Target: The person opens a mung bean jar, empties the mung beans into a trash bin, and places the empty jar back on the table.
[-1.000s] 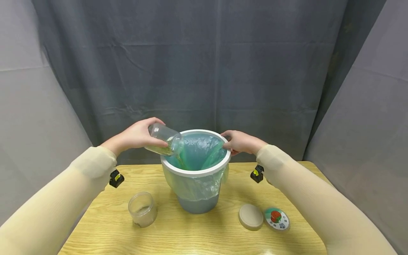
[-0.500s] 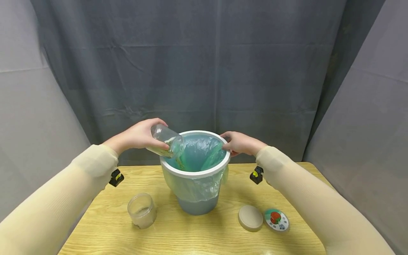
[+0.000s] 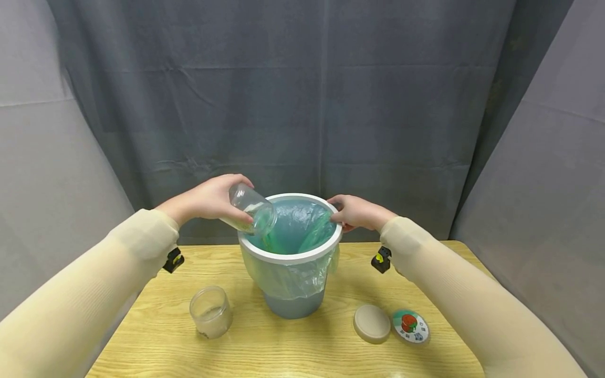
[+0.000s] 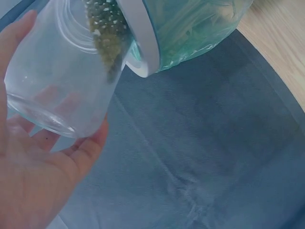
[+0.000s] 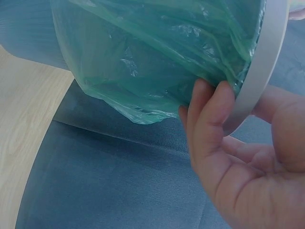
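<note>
My left hand [image 3: 215, 198] grips a clear plastic jar [image 4: 57, 90], tipped mouth-down to the right over the near-left rim of a trash can [image 3: 294, 310]. Small green and pale grains [image 4: 108, 40] lie along the jar's lower side toward its mouth, and some fall into the can. A green plastic bag [image 3: 288, 278] lines the can and folds over the outside under the white rim [image 3: 298, 258]. At the can's right side my right hand [image 3: 359, 211] holds that rim, fingers outside against the bag and thumb at the inner side, as the right wrist view shows.
A second clear jar [image 3: 211, 313], with a little residue at its bottom, stands on the wooden table [image 3: 264, 352] left of the can. A beige lid [image 3: 372, 323] and a round lid with a tomato picture [image 3: 410, 326] lie at the right. A grey curtain [image 3: 302, 105] hangs behind.
My left hand and the jar have shifted slightly right over the can, and fewer grains show in the jar. The right hand stays on the rim.
</note>
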Demonstrator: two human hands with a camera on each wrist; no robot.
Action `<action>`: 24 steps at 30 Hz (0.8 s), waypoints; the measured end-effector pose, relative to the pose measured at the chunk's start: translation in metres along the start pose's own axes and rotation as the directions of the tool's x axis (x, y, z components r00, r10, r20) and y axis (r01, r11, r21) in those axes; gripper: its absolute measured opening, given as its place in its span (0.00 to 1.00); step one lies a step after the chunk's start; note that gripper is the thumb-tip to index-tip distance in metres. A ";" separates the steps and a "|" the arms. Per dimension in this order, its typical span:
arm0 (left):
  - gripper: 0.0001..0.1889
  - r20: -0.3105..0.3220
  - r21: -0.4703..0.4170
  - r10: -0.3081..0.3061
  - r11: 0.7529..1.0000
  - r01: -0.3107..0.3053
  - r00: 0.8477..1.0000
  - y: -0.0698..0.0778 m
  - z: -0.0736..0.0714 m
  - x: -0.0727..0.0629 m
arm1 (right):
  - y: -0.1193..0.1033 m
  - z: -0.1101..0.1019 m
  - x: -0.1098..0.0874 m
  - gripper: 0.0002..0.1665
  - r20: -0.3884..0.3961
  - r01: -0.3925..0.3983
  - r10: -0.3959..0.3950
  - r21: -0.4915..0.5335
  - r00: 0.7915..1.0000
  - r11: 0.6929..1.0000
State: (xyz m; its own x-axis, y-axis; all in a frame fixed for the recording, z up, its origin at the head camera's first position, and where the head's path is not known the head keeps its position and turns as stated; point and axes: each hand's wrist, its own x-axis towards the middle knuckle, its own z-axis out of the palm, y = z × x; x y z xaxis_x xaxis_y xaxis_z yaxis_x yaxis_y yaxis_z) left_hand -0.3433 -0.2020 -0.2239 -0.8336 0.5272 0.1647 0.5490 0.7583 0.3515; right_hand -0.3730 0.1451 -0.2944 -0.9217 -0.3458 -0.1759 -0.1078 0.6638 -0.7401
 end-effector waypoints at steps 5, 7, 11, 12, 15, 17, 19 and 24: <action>0.40 0.007 0.047 0.060 0.997 -0.061 0.998 0.005 0.000 0.000 | 0.000 0.000 0.000 0.35 0.001 0.002 -0.002 0.000 1.000 1.000; 0.40 0.010 0.062 0.075 0.995 -0.075 0.997 0.008 0.001 -0.001 | -0.001 0.000 0.000 0.35 0.001 0.003 -0.003 -0.002 1.000 1.000; 0.40 0.014 0.072 0.097 0.993 -0.097 0.995 0.011 0.002 -0.001 | -0.001 0.001 -0.001 0.36 0.000 0.003 -0.003 -0.004 1.000 1.000; 0.40 0.016 0.072 0.100 0.992 -0.101 0.995 0.012 0.002 -0.002 | -0.001 0.001 -0.001 0.36 -0.001 0.004 -0.004 -0.005 1.000 1.000; 0.40 0.015 0.072 0.116 0.990 -0.117 0.993 0.013 0.002 -0.002 | -0.001 0.001 -0.001 0.36 -0.003 0.005 -0.005 -0.006 1.000 1.000; 0.41 0.015 0.071 0.118 0.990 -0.119 0.993 0.013 0.002 -0.003 | -0.001 0.001 -0.002 0.36 -0.004 0.006 -0.006 -0.007 1.000 1.000; 0.42 0.013 0.066 0.111 0.992 -0.112 0.994 0.012 0.002 -0.003 | -0.002 0.001 -0.002 0.36 -0.004 0.006 -0.006 -0.006 1.000 1.000; 0.43 -0.003 0.025 0.070 0.997 -0.070 0.998 0.008 0.005 -0.003 | -0.002 0.002 -0.002 0.36 -0.005 0.001 -0.001 -0.003 1.000 1.000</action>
State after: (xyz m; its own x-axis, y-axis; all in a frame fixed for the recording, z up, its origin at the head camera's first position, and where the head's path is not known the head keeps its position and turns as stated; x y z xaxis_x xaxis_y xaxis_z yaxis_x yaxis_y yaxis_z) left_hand -0.3363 -0.1958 -0.2258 -0.7935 0.5777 0.1914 0.6071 0.7292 0.3159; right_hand -0.3707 0.1433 -0.2937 -0.9232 -0.3435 -0.1722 -0.1099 0.6656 -0.7382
